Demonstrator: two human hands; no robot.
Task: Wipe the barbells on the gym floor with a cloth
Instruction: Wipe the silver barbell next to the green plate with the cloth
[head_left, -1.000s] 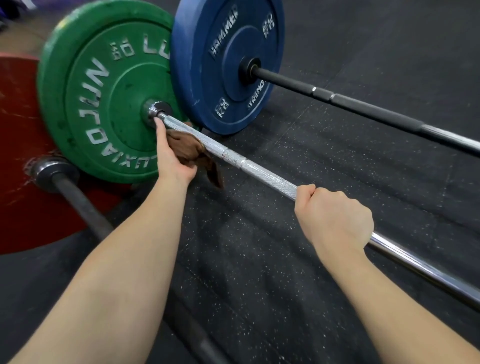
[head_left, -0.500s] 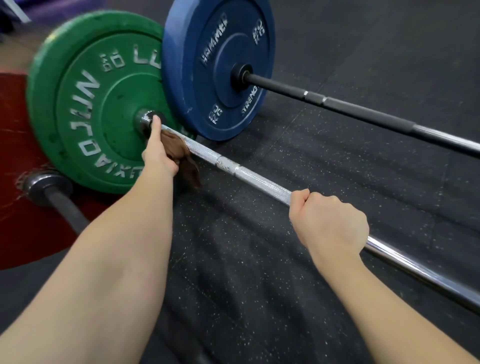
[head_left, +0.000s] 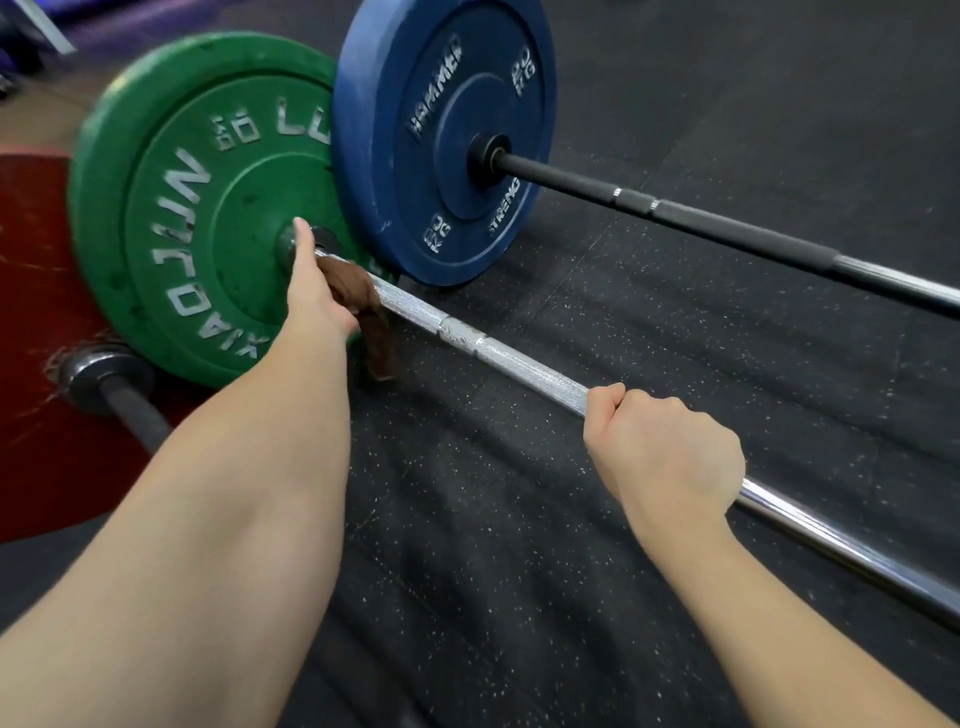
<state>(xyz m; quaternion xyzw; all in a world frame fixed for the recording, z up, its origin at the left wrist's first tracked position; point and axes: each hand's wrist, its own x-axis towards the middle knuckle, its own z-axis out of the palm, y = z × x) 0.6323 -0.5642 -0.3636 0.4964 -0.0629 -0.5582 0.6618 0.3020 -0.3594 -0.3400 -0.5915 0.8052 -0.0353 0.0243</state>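
Far left: a red plate (head_left: 31, 338) and a dark bar end (head_left: 104, 379) lie on the gym floor (head_left: 519, 571), just beside the green plate (head_left: 171, 218). The silver barbell (head_left: 519, 374) runs from the hub of the green plate diagonally down to the right.

Left hand (head_left: 317, 296): it holds the brown cloth (head_left: 363, 306) round the silver shaft, hard against the hub. The thumb lies straight, its tip at the hub. The fingers are curled out of sight under the bar. A loose tail of cloth hangs below the bar towards the floor.

Centre: the blue plate (head_left: 441, 140) of the black barbell (head_left: 727, 228) stands behind and overlaps the green plate's edge. Whether the two plates touch cannot be told.

Right hand (head_left: 665, 452): a full fist is closed round the silver shaft, well apart from the cloth, probably to steady the bar.

Hazards, as judged: the cloth sits at the end of its travel, so further push could jam the knuckles against the green plate. The knurled shaft may snag the cloth on the return stroke. A slack right grip would let the bar roll, and the hanging tail could drag on the floor.
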